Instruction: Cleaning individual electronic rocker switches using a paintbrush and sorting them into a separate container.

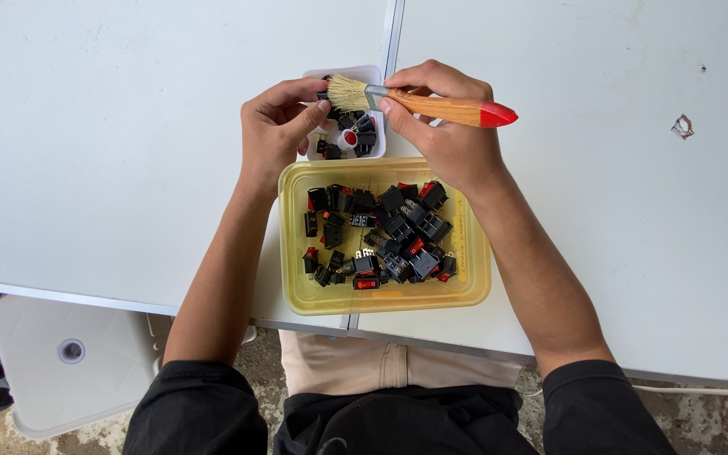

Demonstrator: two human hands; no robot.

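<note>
White table fills most of the frame, with a seam running down its middle and a white stool at the lower left. At the centre sits one yellow tray full of many small black and red switches, too many to count. Above it stands one small white box with a few more. The right hand is closed around one wooden brush with a red tip. The left hand pinches a small part, mostly hidden, at the bristles.
</note>
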